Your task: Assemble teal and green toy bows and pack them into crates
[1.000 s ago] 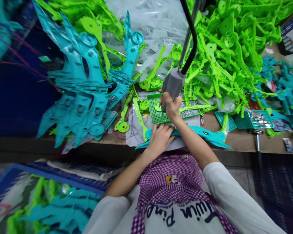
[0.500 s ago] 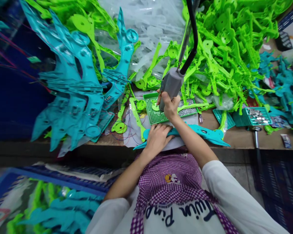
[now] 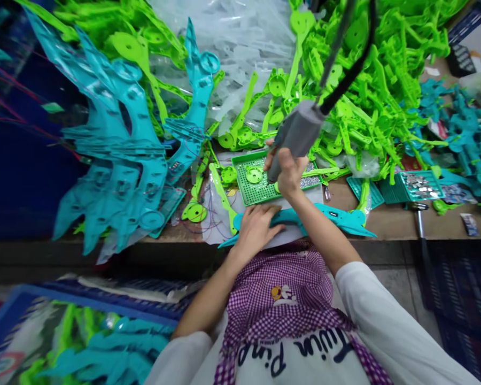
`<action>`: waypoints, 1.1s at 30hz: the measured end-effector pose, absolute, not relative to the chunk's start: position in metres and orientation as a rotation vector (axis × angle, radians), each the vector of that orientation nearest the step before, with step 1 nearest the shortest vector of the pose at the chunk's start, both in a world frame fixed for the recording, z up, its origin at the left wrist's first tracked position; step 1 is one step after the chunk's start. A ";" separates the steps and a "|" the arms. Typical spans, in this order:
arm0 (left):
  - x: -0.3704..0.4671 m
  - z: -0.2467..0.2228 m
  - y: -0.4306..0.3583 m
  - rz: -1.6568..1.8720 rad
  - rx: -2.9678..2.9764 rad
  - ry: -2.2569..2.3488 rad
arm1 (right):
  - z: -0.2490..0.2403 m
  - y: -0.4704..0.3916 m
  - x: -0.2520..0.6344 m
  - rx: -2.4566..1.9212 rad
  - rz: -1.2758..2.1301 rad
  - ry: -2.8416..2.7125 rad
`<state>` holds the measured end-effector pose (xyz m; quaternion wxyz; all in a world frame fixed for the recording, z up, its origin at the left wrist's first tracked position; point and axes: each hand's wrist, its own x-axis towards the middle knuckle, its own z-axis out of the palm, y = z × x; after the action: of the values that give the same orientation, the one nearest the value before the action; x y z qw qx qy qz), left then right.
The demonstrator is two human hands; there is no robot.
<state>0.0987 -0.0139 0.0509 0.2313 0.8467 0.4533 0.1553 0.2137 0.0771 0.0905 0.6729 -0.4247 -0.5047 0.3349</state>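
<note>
My right hand is wrapped around a grey electric screwdriver, which hangs from a coiled spring and a black cable. Its lower end is over a green perforated tray holding small metal screws and lime-green plastic parts. My left hand lies with outstretched fingers on the left part of a long teal plastic piece at the table's front edge, thumb apart. A lime-green arm-like part touches the teal piece near its left end, and another stands near its right end. My right forearm covers the teal piece's middle.
Stacked teal pieces stand on the left. Lime-green parts are heaped at the back right, beside clear plastic bags. A teal basket of metal pieces and a hammer are to the right. Below left is a blue crate.
The screwdriver in my right hand has shifted to the right and tilts more, uncovering a round lime-green part in the tray. My left thumb has spread slightly; the teal piece stays in place.
</note>
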 end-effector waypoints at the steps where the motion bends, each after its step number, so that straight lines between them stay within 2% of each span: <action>1: 0.098 0.053 -0.013 0.408 2.303 1.244 | 0.097 0.070 0.219 -0.947 0.757 -1.109; 5: 0.102 0.063 -0.006 0.253 2.216 1.240 | 0.110 0.031 0.234 -0.872 0.848 -1.065; 13: 0.111 0.073 0.008 0.059 2.123 1.361 | 0.085 0.003 0.239 -0.917 0.963 -1.125; 33: 0.115 0.074 0.005 0.014 2.169 1.396 | 0.061 0.008 0.242 -0.952 0.908 -1.351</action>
<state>0.1147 0.0050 0.0742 0.2774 0.8078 0.5201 0.0052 0.2416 0.0080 0.0607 0.5874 -0.4087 -0.5798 0.3896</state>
